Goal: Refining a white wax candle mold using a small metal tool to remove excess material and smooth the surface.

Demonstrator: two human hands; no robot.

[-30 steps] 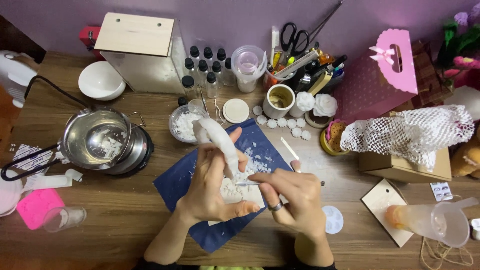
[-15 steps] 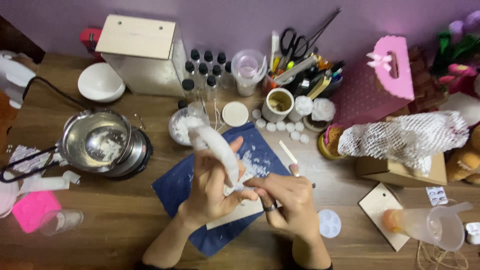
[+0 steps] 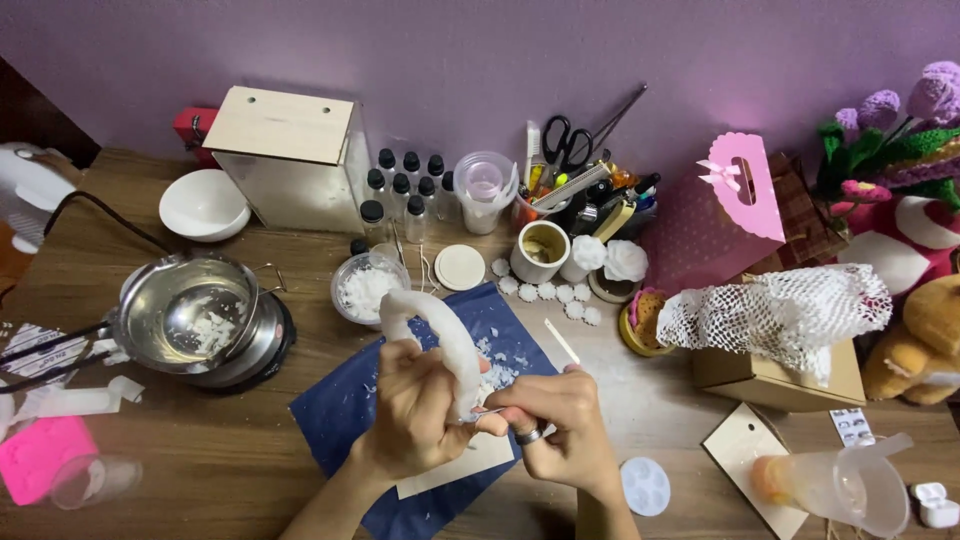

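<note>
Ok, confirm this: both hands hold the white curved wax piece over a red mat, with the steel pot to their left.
Not quite: the mat is dark blue, not red. The head view shows the left hand and right hand holding the white curved wax piece over it, with the steel pot to their left.

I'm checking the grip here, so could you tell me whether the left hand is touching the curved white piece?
Touching. The head view shows the left hand with fingers wrapped around the lower end of the curved white piece.

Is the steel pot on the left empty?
No: the steel pot holds white flakes in its bottom, beside a shiny patch.
</note>
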